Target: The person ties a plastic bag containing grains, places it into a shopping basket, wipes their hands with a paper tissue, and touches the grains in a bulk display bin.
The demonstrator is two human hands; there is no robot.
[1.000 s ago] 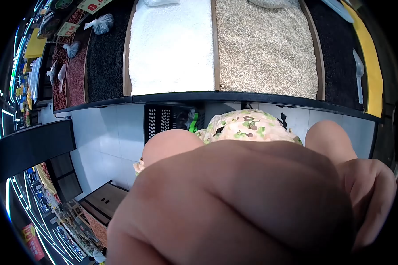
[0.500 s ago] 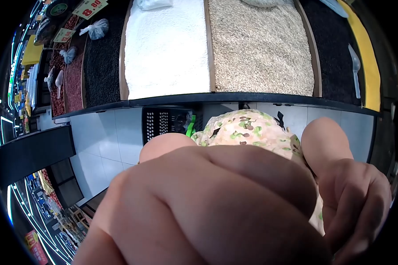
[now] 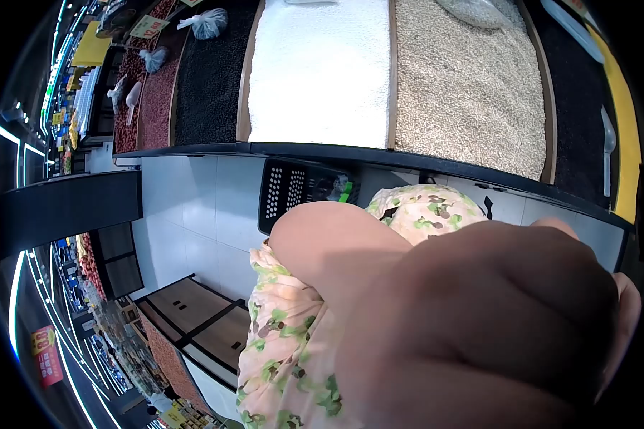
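My left hand (image 3: 508, 307) is very close to the camera and fills the lower right of the head view. Its forearm comes across from the middle, and the knuckles look bent, but its fingertips are hidden. Behind it, at the right edge, a strip of my right hand (image 3: 626, 314) shows; its fingers are mostly covered. No held item is visible in either hand. Below and behind the hands is my cream clothing (image 3: 286, 343) with green and brown leaf prints.
Bins of white grain (image 3: 322, 79), beige grain (image 3: 469, 93), black grain (image 3: 211, 79) and reddish grain (image 3: 157, 118) run across the top. A white scoop (image 3: 608, 143) lies at the right. A black perforated basket (image 3: 286, 193) stands on the tiled floor below.
My left hand has shifted to the right across the view and now covers most of my right hand. The view has turned, so the bins sit further right and more floor shows.
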